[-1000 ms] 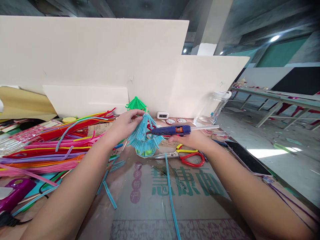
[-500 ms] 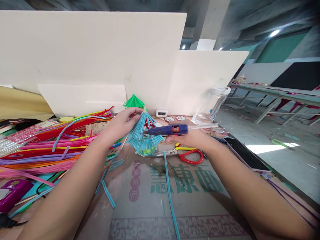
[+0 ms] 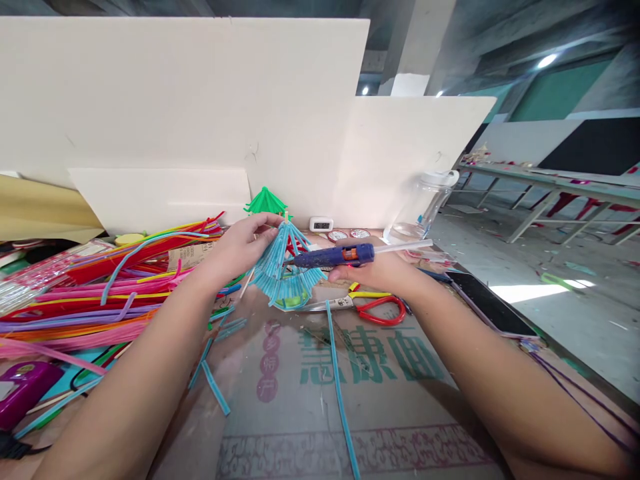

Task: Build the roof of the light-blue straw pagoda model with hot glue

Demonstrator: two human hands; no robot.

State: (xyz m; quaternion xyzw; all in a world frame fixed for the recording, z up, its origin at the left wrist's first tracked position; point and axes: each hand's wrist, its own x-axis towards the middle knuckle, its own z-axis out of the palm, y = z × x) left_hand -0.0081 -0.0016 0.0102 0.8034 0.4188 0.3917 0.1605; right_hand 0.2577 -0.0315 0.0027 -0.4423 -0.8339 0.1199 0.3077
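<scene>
My left hand [image 3: 239,248] pinches the top of a small blue umbrella-shaped craft [image 3: 280,270] made of pipe cleaners on a thin wooden stick. My right hand [image 3: 373,270] grips a blue hot glue gun [image 3: 335,255] held level, its nozzle pointing left at the craft's right side. A clear glue stick [image 3: 403,247] pokes out of the gun's back. A green craft [image 3: 265,201] of the same shape stands behind, against the white board.
A heap of coloured pipe cleaners [image 3: 100,293] fills the left of the table. Red-handled scissors [image 3: 373,307] lie under my right hand. A loose blue strand [image 3: 339,380], a clear jar [image 3: 420,213], a phone [image 3: 487,307] and a purple tool [image 3: 25,390] also lie about.
Both hands keep their grip on the craft and the glue gun. The whole scene has slid slightly up in the view, as the head tilted a little.
</scene>
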